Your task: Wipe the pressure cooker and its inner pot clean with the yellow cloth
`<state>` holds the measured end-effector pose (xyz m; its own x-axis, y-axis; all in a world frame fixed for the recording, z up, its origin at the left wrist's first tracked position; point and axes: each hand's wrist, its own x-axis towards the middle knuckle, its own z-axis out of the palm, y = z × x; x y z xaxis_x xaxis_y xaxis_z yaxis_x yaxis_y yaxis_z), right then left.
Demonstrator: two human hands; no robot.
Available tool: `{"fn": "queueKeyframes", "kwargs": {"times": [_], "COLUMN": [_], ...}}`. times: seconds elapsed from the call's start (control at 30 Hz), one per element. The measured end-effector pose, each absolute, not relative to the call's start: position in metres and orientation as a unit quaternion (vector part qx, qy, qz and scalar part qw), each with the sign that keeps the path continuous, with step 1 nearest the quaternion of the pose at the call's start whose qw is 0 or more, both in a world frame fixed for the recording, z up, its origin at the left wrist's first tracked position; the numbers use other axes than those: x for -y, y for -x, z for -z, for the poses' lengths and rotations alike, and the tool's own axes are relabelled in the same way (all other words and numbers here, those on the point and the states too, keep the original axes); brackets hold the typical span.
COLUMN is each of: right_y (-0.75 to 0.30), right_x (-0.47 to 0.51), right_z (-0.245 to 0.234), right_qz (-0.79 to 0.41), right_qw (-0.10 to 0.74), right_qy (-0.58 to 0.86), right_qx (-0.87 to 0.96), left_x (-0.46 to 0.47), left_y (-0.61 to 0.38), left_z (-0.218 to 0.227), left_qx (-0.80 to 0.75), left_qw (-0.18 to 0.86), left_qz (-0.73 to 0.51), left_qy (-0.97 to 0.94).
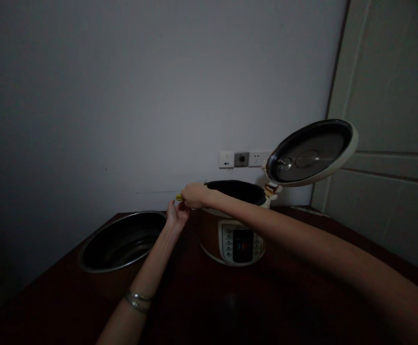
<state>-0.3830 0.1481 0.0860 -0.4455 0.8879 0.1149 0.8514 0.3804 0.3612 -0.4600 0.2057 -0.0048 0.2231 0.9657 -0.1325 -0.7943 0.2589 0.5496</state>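
My right hand point(196, 195) is closed, with a small yellow thing point(179, 197) showing at its fingertips; its kind is too dim to make out. Just below it, my left hand point(177, 214) has its palm turned up and its fingers curled close to the right fingers. What the left fingers hold is hidden. Both hands are at the left rim of an electric cooker point(212, 235), whose lid point(311, 155) stands raised on its hinge at the right. The inside of the cooker looks dark. A bracelet circles my left wrist.
A wide, dark inner pot point(94, 270) with a metal rim stands left of the cooker on the dark red table point(226, 306). Wall sockets point(256, 159) are behind the cooker. A pale door point(391, 105) rises at the right. The room is dim.
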Motion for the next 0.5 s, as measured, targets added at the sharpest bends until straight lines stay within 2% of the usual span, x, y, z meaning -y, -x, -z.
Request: {"fn": "queueKeyframes", "kwargs": {"times": [0.27,0.43,0.5], "right_y": [0.356,0.322,0.318], "right_x": [-0.119,-0.149,-0.166], "right_z": [-0.111,-0.149,-0.155], "right_qz": [-0.113,-0.119,-0.153], "right_qw": [0.043,-0.109,-0.135], "right_qy": [-0.508,-0.56,-0.575], "right_qx": [-0.853,-0.812,-0.792], "left_x": [-0.199,-0.197,-0.197], "left_y": [0.462,0.46,0.458], "left_z": [0.006,0.011,0.015], "left_qx": [-0.246,-0.25,-0.252], "left_qw": [0.761,0.756,0.754], "left_qz": [-0.561,-0.565,-0.568], "left_qy": [-0.213,-0.216,-0.213]}}
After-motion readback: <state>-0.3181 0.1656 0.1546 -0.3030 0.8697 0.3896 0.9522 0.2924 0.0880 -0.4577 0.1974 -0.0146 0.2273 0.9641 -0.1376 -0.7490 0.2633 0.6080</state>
